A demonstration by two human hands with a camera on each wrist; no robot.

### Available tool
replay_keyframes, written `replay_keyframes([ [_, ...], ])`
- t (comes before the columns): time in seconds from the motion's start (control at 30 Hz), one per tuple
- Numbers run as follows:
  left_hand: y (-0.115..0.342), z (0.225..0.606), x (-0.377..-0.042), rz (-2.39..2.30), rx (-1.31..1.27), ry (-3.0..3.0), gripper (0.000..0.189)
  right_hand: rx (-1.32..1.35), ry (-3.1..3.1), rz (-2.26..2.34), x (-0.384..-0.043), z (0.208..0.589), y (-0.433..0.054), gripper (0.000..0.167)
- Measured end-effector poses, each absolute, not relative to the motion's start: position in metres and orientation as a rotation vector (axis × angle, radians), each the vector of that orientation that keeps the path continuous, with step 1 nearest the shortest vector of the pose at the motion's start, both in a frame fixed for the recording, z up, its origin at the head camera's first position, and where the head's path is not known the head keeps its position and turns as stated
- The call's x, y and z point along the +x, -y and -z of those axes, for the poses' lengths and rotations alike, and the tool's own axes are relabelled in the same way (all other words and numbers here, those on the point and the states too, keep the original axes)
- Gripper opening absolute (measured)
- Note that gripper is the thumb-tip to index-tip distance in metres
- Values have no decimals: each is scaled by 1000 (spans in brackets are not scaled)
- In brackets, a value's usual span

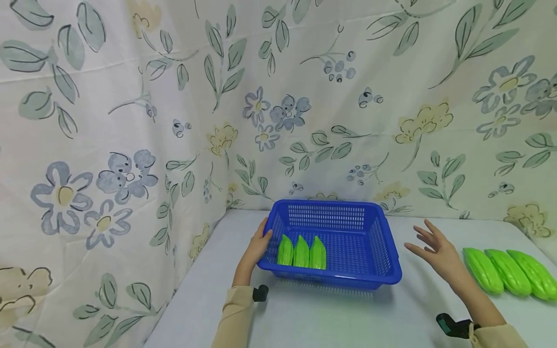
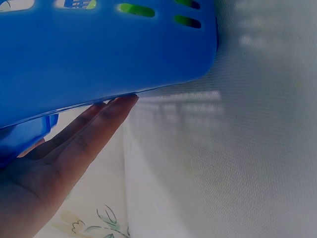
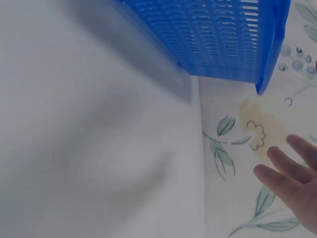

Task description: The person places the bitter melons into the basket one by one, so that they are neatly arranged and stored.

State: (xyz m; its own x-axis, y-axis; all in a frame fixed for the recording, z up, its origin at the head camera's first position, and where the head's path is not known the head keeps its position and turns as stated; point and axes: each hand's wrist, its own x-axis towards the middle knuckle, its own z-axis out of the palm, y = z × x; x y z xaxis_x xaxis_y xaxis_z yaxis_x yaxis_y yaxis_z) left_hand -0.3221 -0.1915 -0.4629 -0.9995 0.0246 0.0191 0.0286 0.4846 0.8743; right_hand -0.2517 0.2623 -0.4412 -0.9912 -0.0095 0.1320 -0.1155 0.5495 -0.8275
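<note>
A blue plastic basket [image 1: 335,277] with slotted walls stands on the white table. Inside it, on the left, three bright green ridged gourds [image 1: 301,252] lie side by side. My left hand [image 1: 256,246] grips the basket's left rim, thumb over the edge. From the left wrist, that hand's fingers [image 2: 94,131] extend along the outside of the basket wall [image 2: 109,59]. Off the basket's right side, my right hand [image 1: 441,253] is in the air with fingers spread, holding nothing. The right wrist view has this hand [image 3: 297,186] apart from the basket [image 3: 213,39].
Three more green gourds [image 1: 509,273] lie in a row on the table at the right, beyond my right hand. Floral cloth [image 1: 322,159] hangs behind the table [image 1: 304,319] and along its left side.
</note>
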Motion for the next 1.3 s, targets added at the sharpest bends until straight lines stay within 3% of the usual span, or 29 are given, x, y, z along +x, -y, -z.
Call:
replay_keyframes([
  [1.3, 191, 463, -320, 1572, -60, 2700, 56, -32, 2620, -1248, -246, 476, -337, 100],
])
